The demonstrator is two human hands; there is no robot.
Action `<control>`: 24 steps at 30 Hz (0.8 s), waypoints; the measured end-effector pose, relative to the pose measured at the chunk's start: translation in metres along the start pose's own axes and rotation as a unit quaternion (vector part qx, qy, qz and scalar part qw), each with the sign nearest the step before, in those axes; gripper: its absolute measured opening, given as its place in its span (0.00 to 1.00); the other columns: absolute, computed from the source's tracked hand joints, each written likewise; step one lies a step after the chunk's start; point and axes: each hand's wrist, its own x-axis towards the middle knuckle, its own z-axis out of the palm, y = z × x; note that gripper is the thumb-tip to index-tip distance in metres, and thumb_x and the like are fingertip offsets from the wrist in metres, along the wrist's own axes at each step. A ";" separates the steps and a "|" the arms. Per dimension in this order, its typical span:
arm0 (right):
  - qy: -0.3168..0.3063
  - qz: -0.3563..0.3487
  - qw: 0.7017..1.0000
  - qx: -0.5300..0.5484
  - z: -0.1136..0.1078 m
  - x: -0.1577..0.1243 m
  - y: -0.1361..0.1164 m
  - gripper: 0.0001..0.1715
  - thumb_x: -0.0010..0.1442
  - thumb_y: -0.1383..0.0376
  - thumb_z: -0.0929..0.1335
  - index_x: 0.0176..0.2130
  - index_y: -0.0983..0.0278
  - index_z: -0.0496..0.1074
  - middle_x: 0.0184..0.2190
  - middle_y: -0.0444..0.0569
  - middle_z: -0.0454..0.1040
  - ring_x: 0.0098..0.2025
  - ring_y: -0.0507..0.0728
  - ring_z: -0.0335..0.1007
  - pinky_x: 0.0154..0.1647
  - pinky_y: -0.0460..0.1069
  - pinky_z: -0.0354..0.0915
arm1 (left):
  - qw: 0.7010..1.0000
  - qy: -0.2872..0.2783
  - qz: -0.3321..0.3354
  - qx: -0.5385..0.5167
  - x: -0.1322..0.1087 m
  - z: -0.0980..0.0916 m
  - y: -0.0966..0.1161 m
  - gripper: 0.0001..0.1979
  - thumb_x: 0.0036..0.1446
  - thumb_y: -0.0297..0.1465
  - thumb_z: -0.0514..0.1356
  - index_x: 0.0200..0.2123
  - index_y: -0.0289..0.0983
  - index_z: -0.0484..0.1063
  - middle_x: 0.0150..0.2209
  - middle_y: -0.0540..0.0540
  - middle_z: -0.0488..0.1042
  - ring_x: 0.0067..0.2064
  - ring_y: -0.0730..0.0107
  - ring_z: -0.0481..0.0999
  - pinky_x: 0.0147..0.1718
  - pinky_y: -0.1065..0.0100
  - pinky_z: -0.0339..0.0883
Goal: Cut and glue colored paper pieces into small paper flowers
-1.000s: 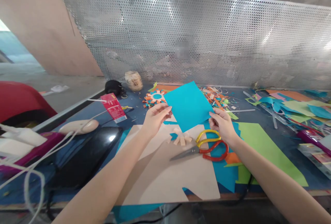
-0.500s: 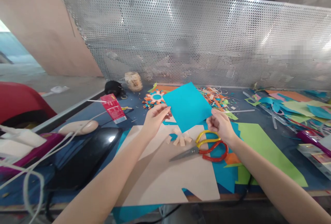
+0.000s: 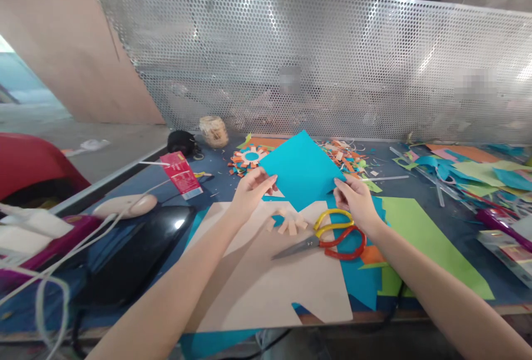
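Left edge: White plugs (image 3: 25,232) crowd a purple power strip (image 3: 85,227) on the blue worktop (image 3: 457,232), a glossy black object (image 3: 128,255) lying beside them.
Packet: Toward the back left corner, a pink-red packet (image 3: 182,176) sits in front of a straw-coloured bundle (image 3: 213,131) near the back edge.
Left hand: The person's left hand (image 3: 250,191) grasps the left corner of a blue paper (image 3: 302,166) between thumb and fingers.
Blue paper: Turned diamond-wise, it is raised between both hands above the worktop's middle, partly hiding a heap of cut scraps (image 3: 347,158) by the back edge.
Scissors: Red-and-yellow-handled scissors (image 3: 317,241) lie on a tan sheet (image 3: 266,288) that reaches the front edge, just beside a fringed cutout (image 3: 288,222).
Right hand: Fingertips of the right hand (image 3: 354,196) pinch the paper's right corner.
Right edge: Beyond a green sheet (image 3: 428,249), multicoloured offcuts (image 3: 477,169) spread toward the back right corner.
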 end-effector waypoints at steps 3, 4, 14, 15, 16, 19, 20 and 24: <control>0.012 -0.023 1.000 0.008 -0.001 0.000 -0.002 0.23 0.47 0.52 0.71 0.21 0.62 0.57 0.11 0.36 0.58 0.12 0.43 0.46 0.12 0.42 0.43 | 0.999 -0.029 -0.013 -0.005 -0.002 0.002 0.002 0.12 0.41 0.37 0.65 0.22 0.37 0.67 0.20 0.52 0.70 0.23 0.74 0.68 0.25 0.71 0.63; 0.013 -0.031 0.999 0.012 -0.001 0.000 -0.002 0.23 0.47 0.52 0.71 0.20 0.62 0.56 0.11 0.35 0.57 0.13 0.44 0.46 0.13 0.42 0.43 | 0.999 -0.041 -0.018 -0.007 -0.003 0.003 0.003 0.12 0.39 0.37 0.66 0.22 0.36 0.68 0.20 0.52 0.70 0.24 0.74 0.68 0.25 0.71 0.63; -0.042 -0.064 0.997 0.023 -0.005 -0.001 0.002 0.15 0.46 0.56 0.72 0.32 0.60 0.68 0.23 0.40 0.66 0.25 0.49 0.62 0.26 0.44 0.61 | 1.000 -0.015 -0.015 0.004 -0.007 0.007 0.005 0.12 0.37 0.36 0.66 0.17 0.36 0.69 0.17 0.51 0.68 0.22 0.73 0.66 0.25 0.70 0.61; -0.058 -0.062 0.996 0.019 -0.004 -0.001 0.001 0.17 0.45 0.56 0.72 0.34 0.60 0.69 0.28 0.42 0.69 0.29 0.51 0.65 0.29 0.45 0.63 | 1.000 0.001 -0.011 0.005 -0.006 0.005 0.004 0.12 0.38 0.36 0.66 0.16 0.36 0.68 0.16 0.52 0.67 0.21 0.74 0.65 0.24 0.71 0.61; -0.078 -0.060 0.995 0.013 -0.003 -0.002 0.001 0.19 0.44 0.57 0.73 0.36 0.60 0.69 0.33 0.44 0.71 0.34 0.53 0.67 0.32 0.46 0.64 | 1.000 0.014 -0.009 0.006 -0.004 0.003 0.004 0.12 0.39 0.36 0.65 0.16 0.36 0.68 0.16 0.52 0.67 0.21 0.74 0.65 0.24 0.71 0.60; -0.151 -0.052 0.987 -0.012 0.003 -0.007 0.003 0.25 0.42 0.57 0.74 0.40 0.60 0.69 0.44 0.49 0.71 0.43 0.58 0.68 0.37 0.49 0.65 | 0.999 0.036 -0.008 0.010 -0.002 0.002 0.001 0.11 0.38 0.36 0.65 0.16 0.36 0.68 0.15 0.52 0.67 0.20 0.75 0.64 0.22 0.71 0.59; -0.161 -0.045 0.986 -0.017 0.005 -0.008 0.004 0.26 0.42 0.56 0.74 0.41 0.60 0.69 0.44 0.49 0.71 0.43 0.58 0.68 0.38 0.49 0.65 | 0.999 0.035 -0.009 0.012 -0.002 0.002 0.000 0.11 0.37 0.36 0.65 0.16 0.36 0.68 0.15 0.52 0.68 0.20 0.75 0.64 0.22 0.71 0.59; -0.064 -0.011 0.998 -0.009 0.005 -0.008 0.010 0.20 0.46 0.51 0.71 0.34 0.61 0.70 0.31 0.44 0.72 0.33 0.54 0.67 0.35 0.49 0.65 | 0.999 0.007 -0.026 0.022 -0.005 0.008 0.000 0.14 0.38 0.38 0.65 0.14 0.35 0.66 0.15 0.51 0.67 0.19 0.75 0.64 0.22 0.71 0.59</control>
